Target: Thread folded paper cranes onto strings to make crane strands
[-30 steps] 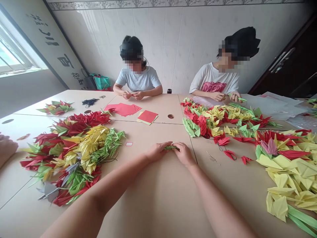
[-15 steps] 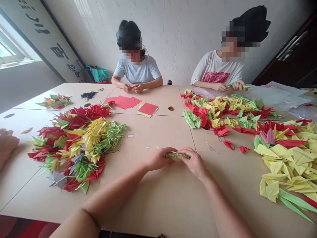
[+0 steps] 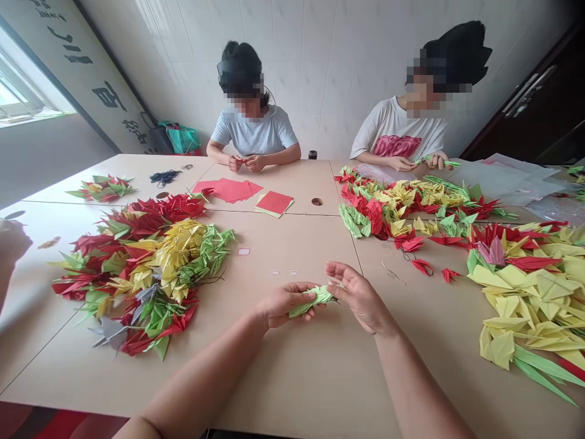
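My left hand (image 3: 289, 303) grips a strip of light green folded paper cranes (image 3: 315, 299), pressed close together over the table. A dark thread end shows at the strip's right tip. My right hand (image 3: 355, 294) is beside that tip, its fingers apart and raised; the thumb is close to the paper, and I cannot tell whether it touches. To the left lies a large pile of red, yellow and green paper cranes (image 3: 178, 250). Yellow folded cranes (image 3: 539, 299) spread out on the right. A few small red cranes (image 3: 423, 266) with thread lie nearer my right hand.
Two people (image 3: 253, 134) sit across the table, hands on folded paper. Red paper squares (image 3: 228, 189), a short stack of squares (image 3: 275, 202), dark thread (image 3: 164, 177) and a wire-like tool (image 3: 393, 272) lie on the table (image 3: 292, 378). Another person's arm shows at the left edge.
My right hand has come off the green strip and opened upward. My left hand has turned the strip, so its pale folded side faces up, and moved slightly left and down.
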Available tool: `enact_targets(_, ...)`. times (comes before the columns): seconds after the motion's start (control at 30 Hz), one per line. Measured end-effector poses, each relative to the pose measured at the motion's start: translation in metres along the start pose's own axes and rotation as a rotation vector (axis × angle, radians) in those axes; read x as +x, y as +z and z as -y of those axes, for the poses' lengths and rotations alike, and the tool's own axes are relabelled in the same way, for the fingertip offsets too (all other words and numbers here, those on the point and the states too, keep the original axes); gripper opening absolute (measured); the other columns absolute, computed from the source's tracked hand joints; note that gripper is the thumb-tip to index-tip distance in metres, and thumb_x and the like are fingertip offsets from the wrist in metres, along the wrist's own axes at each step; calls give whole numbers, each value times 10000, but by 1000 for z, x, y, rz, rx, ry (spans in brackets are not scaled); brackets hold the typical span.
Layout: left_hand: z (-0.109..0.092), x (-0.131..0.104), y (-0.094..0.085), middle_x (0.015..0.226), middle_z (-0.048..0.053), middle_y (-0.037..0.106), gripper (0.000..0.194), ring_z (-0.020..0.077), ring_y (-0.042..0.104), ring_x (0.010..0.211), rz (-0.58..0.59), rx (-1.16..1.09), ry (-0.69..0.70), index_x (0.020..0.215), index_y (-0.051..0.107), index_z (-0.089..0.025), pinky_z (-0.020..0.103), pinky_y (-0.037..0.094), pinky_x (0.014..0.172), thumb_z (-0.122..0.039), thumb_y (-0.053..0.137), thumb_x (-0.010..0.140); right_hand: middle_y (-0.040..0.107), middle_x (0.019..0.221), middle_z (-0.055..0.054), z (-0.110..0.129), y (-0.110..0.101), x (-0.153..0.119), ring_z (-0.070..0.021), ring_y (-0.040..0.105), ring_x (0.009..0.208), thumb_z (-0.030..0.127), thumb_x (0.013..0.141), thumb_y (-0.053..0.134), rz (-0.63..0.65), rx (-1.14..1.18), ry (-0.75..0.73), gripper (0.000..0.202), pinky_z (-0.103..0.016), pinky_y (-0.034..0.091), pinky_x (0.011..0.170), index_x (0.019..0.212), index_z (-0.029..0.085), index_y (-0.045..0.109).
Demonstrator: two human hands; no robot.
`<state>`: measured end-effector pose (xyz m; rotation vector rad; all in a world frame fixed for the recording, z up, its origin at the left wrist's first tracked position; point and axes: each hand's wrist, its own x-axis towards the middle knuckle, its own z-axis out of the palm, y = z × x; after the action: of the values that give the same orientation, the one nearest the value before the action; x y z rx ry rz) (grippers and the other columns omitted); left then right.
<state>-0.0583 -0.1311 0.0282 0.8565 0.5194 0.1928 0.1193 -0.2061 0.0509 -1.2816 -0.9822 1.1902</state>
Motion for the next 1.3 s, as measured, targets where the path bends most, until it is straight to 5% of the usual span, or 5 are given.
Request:
enact_targets(0.27, 3, 3, -7, 913, 76, 646, 318, 73, 599, 627, -101, -284, 31, 1076, 565, -155, 175, 492, 610, -226, 619, 771, 601, 1109, -29, -15, 11, 2, -189, 504, 1104, 418, 734, 663, -134, 690, 151, 359, -348, 436, 901, 1059, 280, 599)
enact_targets(0.4, 2, 3, -8, 915, 51, 629, 297, 75, 606, 636, -153, -308, 55, 1039, 572, -160, 192, 511, 641, -214, 637, 755, 637, 1036, -19, -19, 25, 5, -165, 553, 1001, 380, 748, 663, -15, 615, 148, 301, -320, 424, 895, 1021, 258, 624)
enact_targets(0.63, 1, 3, -11, 958, 80, 625, 285, 67, 592, 616, -92, -191, 75, 1039, 578, -153, 171, 486, 583, -278, 604, 785, 669, 882, -44, -21, 34, 23, -166, 587, 819, 439, 747, 639, -103, 480, 110, 286, -268, 449, 651, 890, 192, 644)
enact_targets(1.07, 0, 10, -7, 941, 91, 634, 349, 99, 629, 648, -101, -265, -24, 1100, 483, -158, 190, 509, 622, -323, 568, 805, 644, 907, -36, -31, 37, 21, -152, 560, 691, 524, 783, 551, -83, 526, 89, 361, -258, 438, 542, 999, 236, 579)
enact_targets(1.3, 8, 14, 25, 1066, 72, 578, 379, 155, 613, 801, -393, -90, 214, 1079, 475, -212, 259, 503, 674, -495, 449, 828, 632, 746, -3, -36, 54, 22, -125, 521, 495, 618, 763, 490, -305, 564, 170, 428, -209, 327, 379, 955, 240, 551)
